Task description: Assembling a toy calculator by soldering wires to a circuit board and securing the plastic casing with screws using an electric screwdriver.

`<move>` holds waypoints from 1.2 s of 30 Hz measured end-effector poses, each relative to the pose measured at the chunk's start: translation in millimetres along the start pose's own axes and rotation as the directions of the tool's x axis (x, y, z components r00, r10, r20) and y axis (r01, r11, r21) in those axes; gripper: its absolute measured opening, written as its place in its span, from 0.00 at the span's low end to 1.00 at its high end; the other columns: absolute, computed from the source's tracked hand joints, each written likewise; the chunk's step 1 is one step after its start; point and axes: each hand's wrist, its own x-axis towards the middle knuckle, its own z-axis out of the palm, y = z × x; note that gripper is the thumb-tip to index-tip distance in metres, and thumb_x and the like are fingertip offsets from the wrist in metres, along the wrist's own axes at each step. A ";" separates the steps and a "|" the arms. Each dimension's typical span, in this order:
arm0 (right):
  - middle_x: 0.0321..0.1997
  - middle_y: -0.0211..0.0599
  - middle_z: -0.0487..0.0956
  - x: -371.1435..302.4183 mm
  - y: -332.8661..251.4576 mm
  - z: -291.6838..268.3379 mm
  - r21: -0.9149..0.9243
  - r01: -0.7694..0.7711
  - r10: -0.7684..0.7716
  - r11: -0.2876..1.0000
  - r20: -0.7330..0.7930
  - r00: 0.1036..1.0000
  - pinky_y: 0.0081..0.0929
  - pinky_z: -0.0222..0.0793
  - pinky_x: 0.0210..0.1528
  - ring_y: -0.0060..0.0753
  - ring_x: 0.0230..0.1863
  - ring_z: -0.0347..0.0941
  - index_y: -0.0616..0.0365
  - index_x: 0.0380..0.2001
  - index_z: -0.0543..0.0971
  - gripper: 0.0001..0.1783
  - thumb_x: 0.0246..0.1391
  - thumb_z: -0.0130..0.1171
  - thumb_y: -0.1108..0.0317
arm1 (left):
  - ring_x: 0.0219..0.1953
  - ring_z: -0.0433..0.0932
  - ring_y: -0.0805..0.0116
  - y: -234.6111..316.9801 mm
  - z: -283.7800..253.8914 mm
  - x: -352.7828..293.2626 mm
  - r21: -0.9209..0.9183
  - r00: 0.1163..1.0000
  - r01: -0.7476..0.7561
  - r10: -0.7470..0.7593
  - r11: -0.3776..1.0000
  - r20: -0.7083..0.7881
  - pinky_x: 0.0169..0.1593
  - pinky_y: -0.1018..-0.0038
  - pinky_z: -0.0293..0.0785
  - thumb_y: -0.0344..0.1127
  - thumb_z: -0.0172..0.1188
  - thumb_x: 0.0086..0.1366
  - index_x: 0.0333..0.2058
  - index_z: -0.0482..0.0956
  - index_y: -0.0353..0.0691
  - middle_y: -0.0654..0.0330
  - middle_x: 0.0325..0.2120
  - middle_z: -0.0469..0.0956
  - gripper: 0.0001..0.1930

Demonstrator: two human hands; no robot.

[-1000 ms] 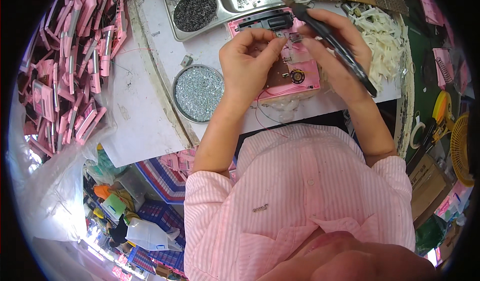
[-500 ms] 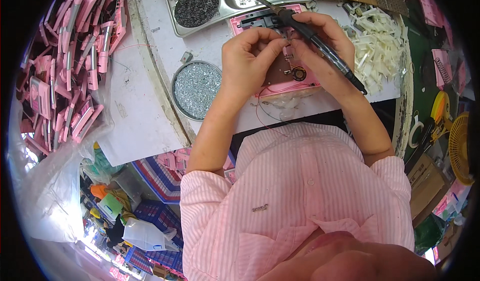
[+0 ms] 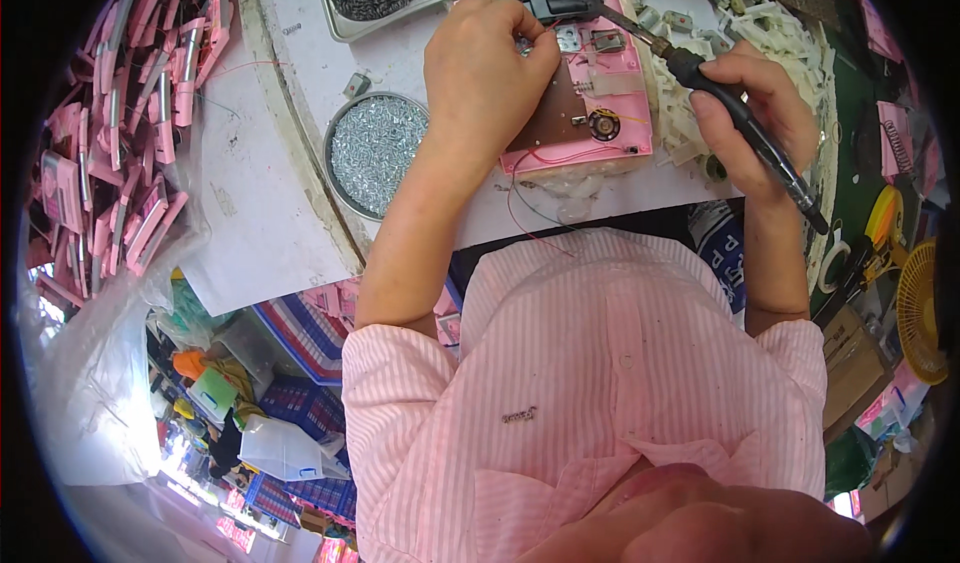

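A pink plastic casing (image 3: 632, 113) lies on the table in front of me, fitted with a brown board (image 3: 548, 123), a small round speaker-like part (image 3: 603, 125), a spring and thin red wires. Over its left side bends my left hand (image 3: 482, 78), thumb and fingers closed in a pinch; what they hold is hidden. My right hand (image 3: 762, 113) grips a black screwdriver (image 3: 745, 123) on the right. Its metal shaft slants up to the left, the tip close to a long black part (image 3: 565, 3) at the casing's far edge.
A round dish of small silver pieces (image 3: 375, 153) stands left of the casing, below a metal tray (image 3: 345, 28) with dark small parts. White plastic pieces (image 3: 770, 63) are heaped on the right. Many pink casings (image 3: 150, 93) are piled far left.
My right hand has moved right, away from my left hand, and the screwdriver tip now points down toward the black part. My left hand has shifted slightly up and left.
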 end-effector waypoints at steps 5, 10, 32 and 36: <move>0.30 0.32 0.78 5.5 -2.3 6.1 -0.083 0.015 -0.011 0.996 0.045 0.999 0.19 0.65 0.32 0.23 0.29 0.72 0.62 0.39 0.81 0.14 0.47 0.70 0.76 | 0.31 0.78 0.53 -4.6 4.0 -1.3 0.020 0.998 -0.025 0.026 0.999 -0.055 0.36 0.59 0.74 0.34 0.68 0.51 0.21 0.81 0.38 0.55 0.24 0.76 0.07; 0.28 0.35 0.78 10.2 -3.1 9.7 -0.135 0.036 -0.025 0.990 0.081 0.996 0.23 0.66 0.30 0.29 0.27 0.72 0.60 0.38 0.82 0.14 0.45 0.70 0.75 | 0.31 0.78 0.53 -6.2 5.0 -1.8 0.034 0.995 -0.038 0.041 0.999 -0.089 0.37 0.59 0.74 0.34 0.68 0.50 0.21 0.81 0.38 0.55 0.24 0.77 0.07; 0.26 0.36 0.75 25.5 5.0 3.1 -0.215 0.307 -0.240 0.927 0.289 0.927 0.29 0.64 0.31 0.36 0.28 0.69 0.63 0.37 0.82 0.16 0.41 0.68 0.82 | 0.31 0.78 0.53 -7.0 8.8 -1.7 0.002 0.992 -0.045 0.045 0.999 -0.115 0.37 0.59 0.75 0.34 0.68 0.49 0.21 0.80 0.38 0.54 0.25 0.77 0.07; 0.26 0.35 0.76 24.8 -0.2 -0.5 -0.186 0.244 -0.189 0.952 0.271 0.944 0.28 0.64 0.30 0.34 0.28 0.69 0.61 0.35 0.83 0.14 0.41 0.68 0.81 | 0.32 0.78 0.53 -9.3 10.8 -1.8 0.014 0.988 -0.065 0.066 0.998 -0.137 0.37 0.59 0.75 0.34 0.68 0.49 0.21 0.80 0.39 0.54 0.24 0.77 0.07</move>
